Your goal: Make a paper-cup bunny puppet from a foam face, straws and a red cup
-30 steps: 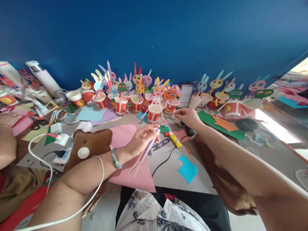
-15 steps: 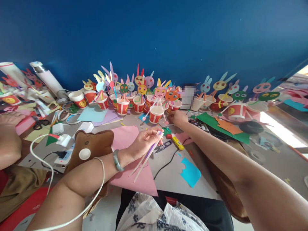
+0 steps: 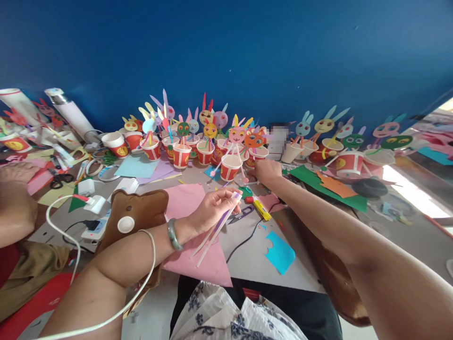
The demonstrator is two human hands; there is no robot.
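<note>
Pinched in my left hand [image 3: 217, 208] are narrow paper strips [image 3: 208, 245], whitish with purple parts, hanging toward the table. My right hand [image 3: 267, 174] reaches forward to the tabletop beside a red and white paper cup [image 3: 230, 169]. Its fingers are curled together, and whatever they pinch is hidden. That cup carries a pink paper rabbit face [image 3: 237, 134] and thin paper limbs. Below my left hand lies a large pink paper sheet [image 3: 219, 269]. Thread snips [image 3: 242, 215] and a yellow utility knife [image 3: 262, 210] lie between my hands.
Several cups with paper animal faces line the blue wall. A torn blue paper piece [image 3: 280, 252], green paper [image 3: 327, 191] and a brown cushion [image 3: 138, 208] lie around. A white cable [image 3: 153, 255] crosses my left forearm. Another person's arm [image 3: 16, 208] rests at left.
My right hand has shifted slightly to the right and closer to the tabletop items beside the cup. My left hand still holds the paper strips, almost unmoved.
</note>
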